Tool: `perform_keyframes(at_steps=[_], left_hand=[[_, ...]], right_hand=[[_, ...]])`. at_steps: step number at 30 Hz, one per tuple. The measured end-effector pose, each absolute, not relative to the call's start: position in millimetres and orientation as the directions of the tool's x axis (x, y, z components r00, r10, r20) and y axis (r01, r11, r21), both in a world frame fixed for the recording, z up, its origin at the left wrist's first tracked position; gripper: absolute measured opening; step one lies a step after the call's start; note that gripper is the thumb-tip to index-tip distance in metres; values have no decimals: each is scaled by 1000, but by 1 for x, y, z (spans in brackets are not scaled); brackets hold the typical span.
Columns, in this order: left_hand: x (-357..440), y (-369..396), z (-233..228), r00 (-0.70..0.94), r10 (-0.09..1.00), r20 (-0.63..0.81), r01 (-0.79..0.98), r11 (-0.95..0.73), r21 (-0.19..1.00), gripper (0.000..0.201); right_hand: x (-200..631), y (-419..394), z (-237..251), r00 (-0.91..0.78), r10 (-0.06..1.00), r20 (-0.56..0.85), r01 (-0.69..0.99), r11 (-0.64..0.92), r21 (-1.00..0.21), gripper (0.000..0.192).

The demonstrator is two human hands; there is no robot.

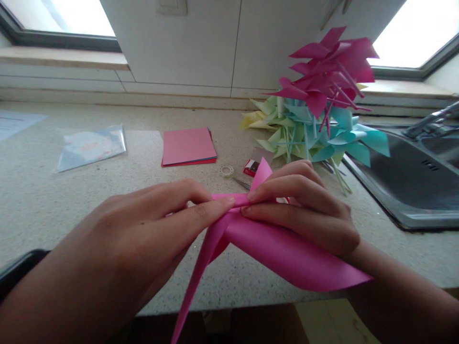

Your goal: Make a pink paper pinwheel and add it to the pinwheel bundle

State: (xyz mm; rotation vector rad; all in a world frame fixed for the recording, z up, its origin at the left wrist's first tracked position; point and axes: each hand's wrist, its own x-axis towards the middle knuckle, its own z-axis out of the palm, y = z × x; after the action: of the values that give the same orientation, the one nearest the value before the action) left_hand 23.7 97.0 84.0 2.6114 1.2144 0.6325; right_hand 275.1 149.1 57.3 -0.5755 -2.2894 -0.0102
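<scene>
Between my two hands, above the counter's front edge, is a pink paper pinwheel (287, 255) with curled, pointed blades. My left hand (154, 224) pinches it near the middle, the thumb pressing on a narrow pink strip. From the other side my right hand (301, 205) closes thumb and fingertips on the same central part. One blade hangs down to the left, another spreads to the lower right, and a tip rises beside my right fingers. The fingers hide the exact centre. Just beyond the hands lie a roll of tape (226, 171) and a scissor-like metal point (242, 183), mostly covered.
A stack of coloured paper squares (188, 145) lies mid-counter, with a clear plastic packet (92, 147) to its left. A small red and black box (251, 167) sits near finished pinwheels in magenta (333, 67), turquoise (347, 136) and pale yellow-green. At right is a metal sink (416, 177).
</scene>
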Motion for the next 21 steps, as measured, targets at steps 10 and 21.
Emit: perform_keyframes(at_steps=[10, 21], left_hand=[[22, 96, 84, 569, 773, 280, 675, -634, 378, 30], [23, 97, 82, 589, 757, 284, 662, -653, 368, 31]], right_hand=[[273, 150, 56, -608, 348, 713, 342, 926, -160, 14], [272, 154, 54, -632, 319, 706, 320, 937, -138, 12]])
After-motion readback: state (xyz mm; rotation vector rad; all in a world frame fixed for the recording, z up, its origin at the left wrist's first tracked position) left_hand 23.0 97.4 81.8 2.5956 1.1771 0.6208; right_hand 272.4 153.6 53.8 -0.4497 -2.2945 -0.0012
